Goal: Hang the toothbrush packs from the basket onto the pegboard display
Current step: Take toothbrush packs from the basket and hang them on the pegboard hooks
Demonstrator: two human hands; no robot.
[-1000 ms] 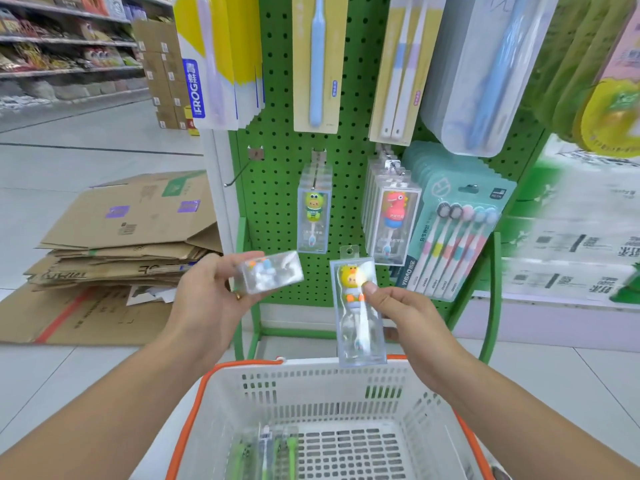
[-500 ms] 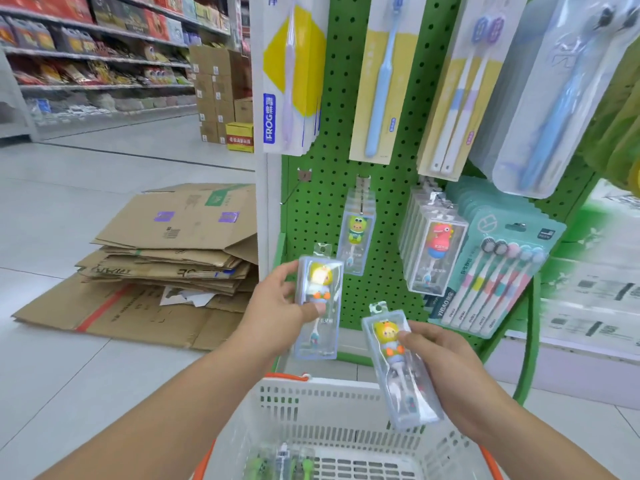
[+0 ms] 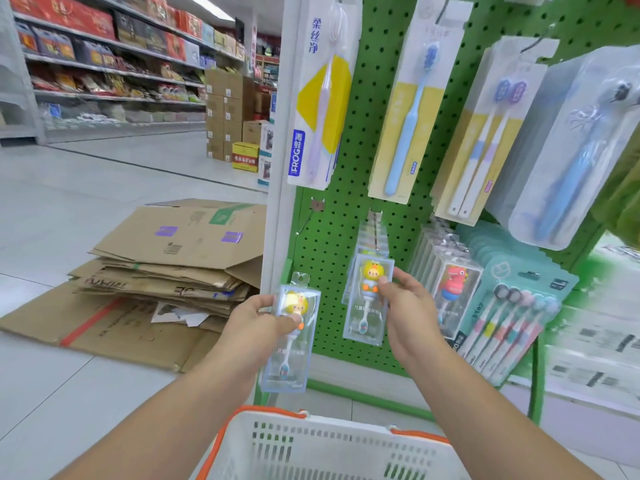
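My left hand [image 3: 258,318] grips a clear pack holding a child's toothbrush with a yellow duck figure [image 3: 292,336], upright, beside the white post. A second yellow-duck pack [image 3: 367,299] is pinched by my right hand [image 3: 407,308], raised against the green pegboard [image 3: 332,244] just below a hook that carries similar clear packs. The white basket [image 3: 322,448] with orange rim sits at the bottom; its inside is out of view.
Red-dinosaur packs [image 3: 450,285] and a teal multi-brush pack [image 3: 512,317] hang to the right. Larger toothbrush packs [image 3: 405,98] hang above. A bare hook [image 3: 311,213] sticks out at the left. Flattened cardboard [image 3: 166,271] lies on the floor at left.
My right hand lifted its pack up to the pegboard under the hook. My left hand stayed low by the post with its pack. The view tilted up, hiding the basket's inside.
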